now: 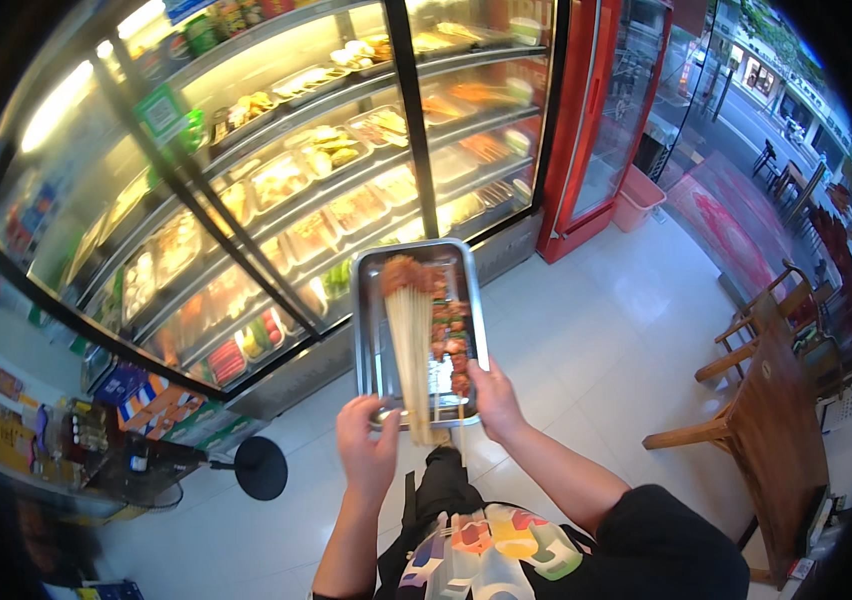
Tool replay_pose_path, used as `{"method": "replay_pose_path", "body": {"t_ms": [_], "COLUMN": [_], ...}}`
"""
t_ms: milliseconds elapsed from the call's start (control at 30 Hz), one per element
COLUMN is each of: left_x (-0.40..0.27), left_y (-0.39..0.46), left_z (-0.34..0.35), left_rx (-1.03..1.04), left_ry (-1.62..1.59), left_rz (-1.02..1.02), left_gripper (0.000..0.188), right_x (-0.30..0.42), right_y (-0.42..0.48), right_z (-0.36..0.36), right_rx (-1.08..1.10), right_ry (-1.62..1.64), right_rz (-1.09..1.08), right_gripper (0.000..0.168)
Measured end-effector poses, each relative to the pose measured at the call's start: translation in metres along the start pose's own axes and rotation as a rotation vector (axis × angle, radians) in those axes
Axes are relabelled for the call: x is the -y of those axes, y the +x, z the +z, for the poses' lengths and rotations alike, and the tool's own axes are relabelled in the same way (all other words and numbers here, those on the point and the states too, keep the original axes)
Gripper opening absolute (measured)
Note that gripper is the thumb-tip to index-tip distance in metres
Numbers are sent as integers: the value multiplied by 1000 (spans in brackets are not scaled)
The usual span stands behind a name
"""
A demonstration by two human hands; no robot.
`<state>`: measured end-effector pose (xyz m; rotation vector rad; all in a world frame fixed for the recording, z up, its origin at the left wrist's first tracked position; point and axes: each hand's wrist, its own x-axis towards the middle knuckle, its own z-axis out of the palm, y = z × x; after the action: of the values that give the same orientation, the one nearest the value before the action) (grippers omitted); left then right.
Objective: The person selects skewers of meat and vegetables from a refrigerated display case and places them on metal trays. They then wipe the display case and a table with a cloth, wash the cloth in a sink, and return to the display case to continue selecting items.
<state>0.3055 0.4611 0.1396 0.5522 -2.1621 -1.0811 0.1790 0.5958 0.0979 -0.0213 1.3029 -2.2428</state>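
A rectangular metal tray [375, 322] is held out in front of my body, above the floor. My right hand [497, 401] grips its right edge, with the thumb over the rim. At the near left corner, my left hand [369, 435] holds the tray with the thumb and fingers, slightly blurred. A thick bundle of bamboo skewers [409, 352] lies lengthwise in the tray, with reddish meat at its far end. Beside it on the right are several skewers of meat and green pieces [450, 330]. Their bare stick ends reach past the near rim.
A lit glass display fridge [321, 195] with shelves of food trays stands ahead and left. Right of it is a red glass-door cooler [583, 142], then a pink bin [636, 199]. A wooden table [778, 427] and chair [771, 322] stand right; a round black stool seat [261, 468] is left.
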Motion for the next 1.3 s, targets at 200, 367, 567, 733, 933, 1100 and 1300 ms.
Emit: {"method": "replay_pose_path", "body": {"t_ms": [200, 367, 567, 733, 933, 1100, 1300], "left_x": [5, -5, -31, -68, -89, -107, -116], "left_y": [98, 175, 293, 394, 479, 489, 481], "left_z": [94, 193, 325, 449, 549, 582, 578], "left_rx": [195, 419, 542, 554, 263, 251, 290], "left_ry": [-140, 2, 248, 733, 1206, 1252, 1240], "left_rz": [-25, 110, 637, 957, 1103, 1219, 1259], "left_gripper": [24, 42, 27, 25, 34, 27, 24], "right_x": [65, 134, 183, 217, 262, 281, 296], "right_y": [46, 62, 100, 155, 226, 245, 245], "right_z": [-84, -153, -209, -277, -338, -369, -370], "right_rx": [-237, -466, -571, -543, -443, -506, -438], "right_ry": [-3, -7, 32, 26, -34, -126, -139], "right_rz": [-98, -147, -265, -239, -101, 13, 45], "right_gripper": [30, 33, 37, 38, 39, 43, 48]}}
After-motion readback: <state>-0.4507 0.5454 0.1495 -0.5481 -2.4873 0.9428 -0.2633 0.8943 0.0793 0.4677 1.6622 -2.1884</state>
